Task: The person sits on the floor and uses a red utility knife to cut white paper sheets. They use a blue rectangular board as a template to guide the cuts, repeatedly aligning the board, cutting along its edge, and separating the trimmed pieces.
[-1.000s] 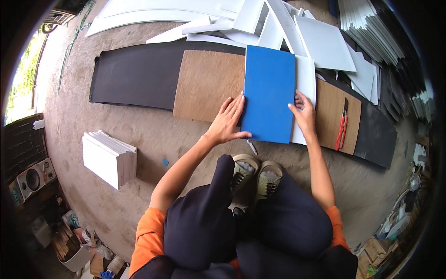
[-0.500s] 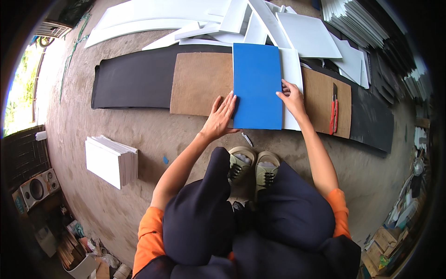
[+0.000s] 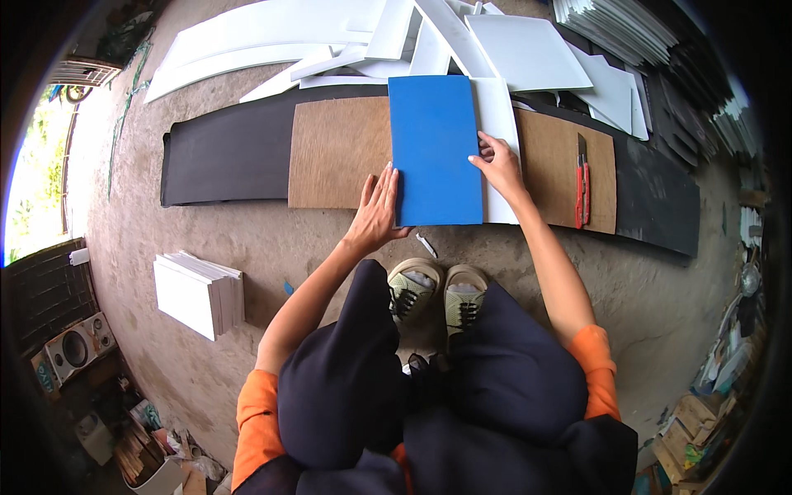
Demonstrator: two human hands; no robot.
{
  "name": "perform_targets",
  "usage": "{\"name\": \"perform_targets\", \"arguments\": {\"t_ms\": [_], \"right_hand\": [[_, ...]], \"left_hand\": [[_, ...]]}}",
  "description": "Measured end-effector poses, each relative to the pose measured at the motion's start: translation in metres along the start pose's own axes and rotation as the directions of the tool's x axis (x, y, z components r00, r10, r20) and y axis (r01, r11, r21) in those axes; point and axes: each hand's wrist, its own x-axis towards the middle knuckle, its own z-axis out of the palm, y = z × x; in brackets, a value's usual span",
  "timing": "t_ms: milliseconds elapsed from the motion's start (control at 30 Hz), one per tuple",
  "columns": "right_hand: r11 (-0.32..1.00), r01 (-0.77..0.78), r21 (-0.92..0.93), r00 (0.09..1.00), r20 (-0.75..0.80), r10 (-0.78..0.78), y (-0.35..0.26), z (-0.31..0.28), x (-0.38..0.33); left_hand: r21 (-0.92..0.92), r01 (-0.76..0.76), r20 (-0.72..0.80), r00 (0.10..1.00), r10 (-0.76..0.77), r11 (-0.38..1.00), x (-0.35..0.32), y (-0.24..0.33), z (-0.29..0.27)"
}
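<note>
Little chg'd in last sec bar view shift: blue board (image 3: 435,140) stayed partly over white sheet (image 3: 495,107), btwn hands. L hand (image 3: 375,216) grip wide, thumb spread, at L edge; R hand (image 3: 500,167) grip narrow at R edge, pinch vs. touch unclear. Prob. steadying.

No lettering, label, number or sign could be read on anything in the head view.

One blue panel (image 3: 436,148); two hands (image 3: 377,210) (image 3: 500,167) at its edges; one red cutter (image 3: 579,194) right of it; two shoes (image 3: 406,297) (image 3: 464,307) below.
</note>
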Motion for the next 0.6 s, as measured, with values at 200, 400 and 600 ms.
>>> {"name": "perform_targets", "arguments": {"t_ms": [200, 400, 600], "right_hand": [[1.000, 0.011, -0.012, 1.000, -0.017, -0.011, 0.002, 0.001, 0.003], [0.990, 0.108, -0.088, 0.992, -0.051, -0.112, 0.014, 0.007, 0.000], [0.993, 0.103, 0.052, 0.995, -0.018, -0.102, 0.006, 0.006, -0.010]], "left_hand": [[0.081, 0.108, -0.062, 0.993, -0.103, 0.991, 0.006, 0.030, -0.009], [0.047, 0.113, -0.054, 0.992, -0.110, 0.993, 0.026, 0.052, -0.002], [-0.560, 0.093, -0.251, 0.928, -0.276, 0.823, 0.032, 0.028, 0.013]]}}
